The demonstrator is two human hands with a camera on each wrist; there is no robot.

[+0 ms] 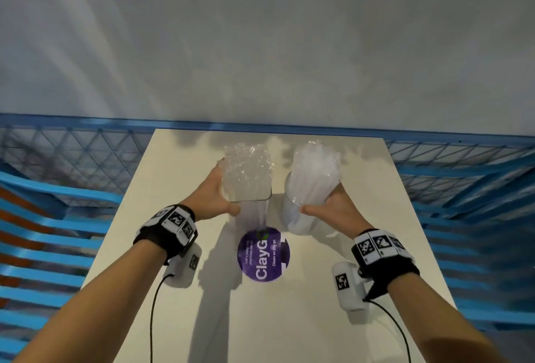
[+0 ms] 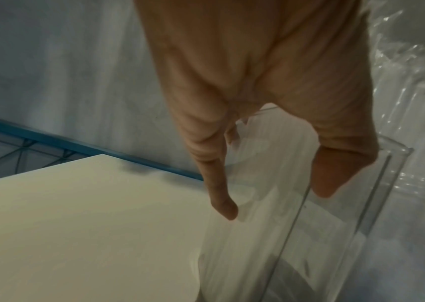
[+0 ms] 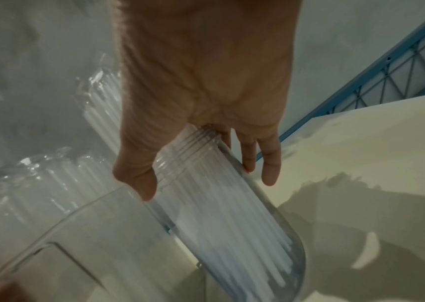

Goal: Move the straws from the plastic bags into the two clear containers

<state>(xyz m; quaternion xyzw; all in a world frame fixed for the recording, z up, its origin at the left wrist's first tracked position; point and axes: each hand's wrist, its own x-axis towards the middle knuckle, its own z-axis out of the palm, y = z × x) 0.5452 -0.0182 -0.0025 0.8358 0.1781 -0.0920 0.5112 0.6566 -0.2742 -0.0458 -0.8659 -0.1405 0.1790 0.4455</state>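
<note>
Two clear straw containers gripped on the white table (image 1: pixel 289 319)
The square container (image 1: pixel 249 189) is clasped by the left hand (image 1: pixel 215 196), the round container (image 3: pixel 231 224) by the right hand (image 3: pixel 200 81); only the right wrist view shows its white straws (image 3: pixel 245 245).

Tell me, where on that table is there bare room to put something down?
Bare cream tabletop lies left of the left hand, and near of the round purple sticker. It is crowded between the square clear container and round clear container.

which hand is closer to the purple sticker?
Left. The left hand grips the square container just beyond the purple sticker; the right hand grips the round container, off to its right.
</note>
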